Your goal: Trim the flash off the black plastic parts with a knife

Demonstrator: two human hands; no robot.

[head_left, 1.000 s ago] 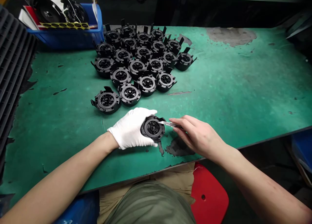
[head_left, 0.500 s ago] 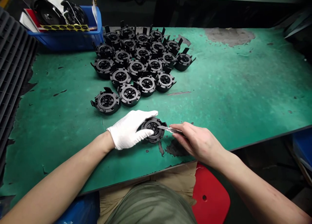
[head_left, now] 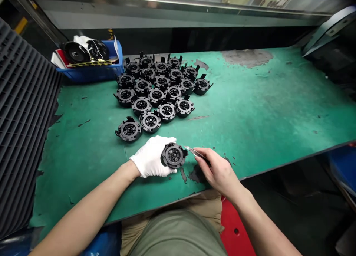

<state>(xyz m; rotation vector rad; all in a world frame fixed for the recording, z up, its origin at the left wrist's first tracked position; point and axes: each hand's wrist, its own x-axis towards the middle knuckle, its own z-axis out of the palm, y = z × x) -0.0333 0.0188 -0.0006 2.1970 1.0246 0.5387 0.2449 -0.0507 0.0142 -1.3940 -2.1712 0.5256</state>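
Observation:
My left hand (head_left: 154, 156), in a white glove, grips a round black plastic part (head_left: 174, 155) by its left side, thumb below and fingers above. The part's ringed face is turned up toward me, with a small tab at its right edge. In my bare right hand (head_left: 218, 170) is a slim craft knife (head_left: 198, 153), pinched between thumb and fingers. Its blade points left, close to the tab; whether it touches cannot be told. Beyond my hands, several similar black parts stand grouped on the green table (head_left: 250, 111), the nearest single one (head_left: 129, 129) at the front left.
A blue bin (head_left: 91, 71) with black parts and papers stands at the back left. Stacked grey ridged trays (head_left: 25, 118) line the left side. A metal ledge (head_left: 178, 9) crosses behind the table. Below the front edge is a red stool (head_left: 236, 232).
The view has tilted up and shifted. My left thumb has moved off the part's face to its lower edge. The knife blade has drawn back from over the part to its right side.

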